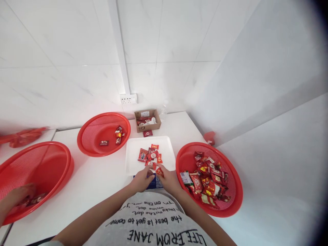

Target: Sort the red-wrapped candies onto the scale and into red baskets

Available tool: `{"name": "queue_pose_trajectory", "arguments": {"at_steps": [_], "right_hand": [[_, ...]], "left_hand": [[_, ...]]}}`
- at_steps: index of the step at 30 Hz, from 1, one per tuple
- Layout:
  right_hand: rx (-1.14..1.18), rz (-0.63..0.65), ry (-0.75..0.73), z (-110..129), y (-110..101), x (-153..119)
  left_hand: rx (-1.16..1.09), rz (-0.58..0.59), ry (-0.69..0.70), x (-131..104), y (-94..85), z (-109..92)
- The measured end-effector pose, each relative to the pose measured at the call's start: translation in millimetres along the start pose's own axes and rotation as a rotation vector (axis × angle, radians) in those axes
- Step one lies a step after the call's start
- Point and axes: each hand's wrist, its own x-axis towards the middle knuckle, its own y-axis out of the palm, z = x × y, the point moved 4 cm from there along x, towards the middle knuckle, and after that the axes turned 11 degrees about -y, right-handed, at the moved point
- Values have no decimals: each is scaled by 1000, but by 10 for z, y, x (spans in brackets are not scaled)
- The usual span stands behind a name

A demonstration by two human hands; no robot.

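A white tray (132,153) on a scale (155,182) with a blue keypad holds several red-wrapped candies (153,154). My left hand (143,178) is at the tray's near edge, its fingers bent beside a red packet; whether they grip it is unclear. Just to its right, my right hand (167,177) pinches a small red candy (159,171) over the near edge. On the right stands a red basket (237,201) with many red and gold packets (210,181).
Behind the tray are a cardboard box (140,129) of packets and a red packet (148,133). A red basket (88,150) with some candies stands back left. Another person's hand (19,196) reaches into the far-left basket (68,164). A wall socket (128,99) is behind.
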Motion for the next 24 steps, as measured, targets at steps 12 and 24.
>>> {"name": "queue_pose_trajectory", "arguments": {"at_steps": [12,24], "right_hand": [[-92,-413,101,-528,-335,-265],[-61,-552,102,-643,-355,-268]], "left_hand": [[850,-180,358,480,-70,238],[784,-324,150,921,-114,-223]]}}
